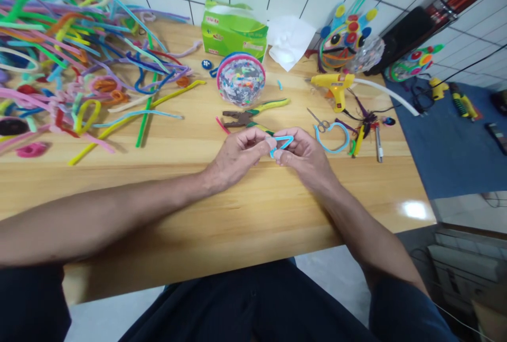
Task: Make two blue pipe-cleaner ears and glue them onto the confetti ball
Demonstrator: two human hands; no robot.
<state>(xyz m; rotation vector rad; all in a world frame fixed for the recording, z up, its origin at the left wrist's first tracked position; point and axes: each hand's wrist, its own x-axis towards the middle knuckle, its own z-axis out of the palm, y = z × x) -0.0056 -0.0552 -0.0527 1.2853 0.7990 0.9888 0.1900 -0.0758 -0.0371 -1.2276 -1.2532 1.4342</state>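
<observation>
The left fingers (270, 144) and right fingers (278, 155) both pinch the bent blue fuzzy stick (282, 144), just above the desk (253, 215), near the pliers (247, 118). Holding both sides probably helps it keep its pointy shape.

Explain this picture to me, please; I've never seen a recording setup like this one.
There is no machine here: a person works with bare hands. The single picture comes from a camera worn on the head, looking forward and down, so the forearms reach away from you. The left hand and right hand hold a bent light-blue strip between them. On the wooden table, colorful fuzzy stems lie heaped at left. Beyond the hands are pliers and a round decorated object; a yellow glue gun lies to the right.
</observation>
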